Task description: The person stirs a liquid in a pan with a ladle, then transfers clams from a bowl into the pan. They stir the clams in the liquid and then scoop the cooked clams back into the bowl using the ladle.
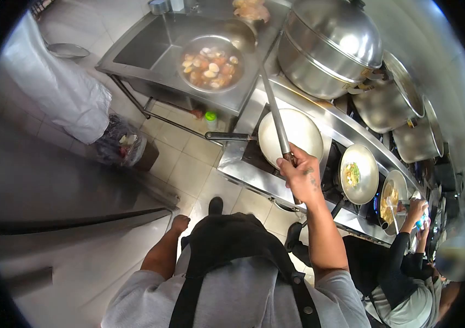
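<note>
My right hand [300,175] grips the long metal handle of a ladle [274,112] that reaches forward over a white frying pan [292,136] toward a metal bowl of broth with seafood pieces [210,64]. The ladle's scoop end lies at the bowl's far rim. My left hand [179,223] hangs by my side, closed loosely, holding nothing, beside a steel counter edge.
A large lidded steel steamer pot [328,44] stands behind the pan. Further right are pans with food [358,174] and steel pots [388,104]. Another person's hands [415,213] work at a pan on the right. A bin with a bag [126,145] stands on the tiled floor.
</note>
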`<state>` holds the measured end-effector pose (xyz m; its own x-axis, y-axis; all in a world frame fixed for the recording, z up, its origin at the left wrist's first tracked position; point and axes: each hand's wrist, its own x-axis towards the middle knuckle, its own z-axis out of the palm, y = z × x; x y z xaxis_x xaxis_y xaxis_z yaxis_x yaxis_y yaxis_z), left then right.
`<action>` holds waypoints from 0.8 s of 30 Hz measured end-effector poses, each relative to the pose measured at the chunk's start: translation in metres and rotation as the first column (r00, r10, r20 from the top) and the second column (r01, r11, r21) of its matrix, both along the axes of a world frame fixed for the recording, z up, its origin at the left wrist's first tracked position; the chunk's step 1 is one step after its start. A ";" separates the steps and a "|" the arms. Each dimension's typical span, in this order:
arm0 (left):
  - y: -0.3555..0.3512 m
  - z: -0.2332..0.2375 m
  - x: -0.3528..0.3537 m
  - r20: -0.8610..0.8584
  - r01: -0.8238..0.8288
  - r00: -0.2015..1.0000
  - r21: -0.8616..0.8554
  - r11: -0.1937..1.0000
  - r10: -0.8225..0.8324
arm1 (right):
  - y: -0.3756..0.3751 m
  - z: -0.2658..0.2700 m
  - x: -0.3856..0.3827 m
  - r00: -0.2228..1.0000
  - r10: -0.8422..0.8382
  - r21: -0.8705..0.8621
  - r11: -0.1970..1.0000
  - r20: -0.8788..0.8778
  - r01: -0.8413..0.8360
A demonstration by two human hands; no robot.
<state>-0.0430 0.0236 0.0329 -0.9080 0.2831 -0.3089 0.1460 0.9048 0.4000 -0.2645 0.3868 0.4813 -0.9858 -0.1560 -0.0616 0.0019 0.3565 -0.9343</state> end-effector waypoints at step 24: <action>0.014 -0.029 -0.053 0.526 -0.656 0.737 0.401 0.640 0.425 | 0.124 -0.091 0.132 0.824 -0.358 0.127 0.933 0.439 0.337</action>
<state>-0.0960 0.0373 0.0042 -0.8032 -0.0072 -0.5956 -0.5520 0.3847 0.7398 -0.1325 0.5104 0.3904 -0.8369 0.2044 -0.5077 0.5472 0.2909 -0.7848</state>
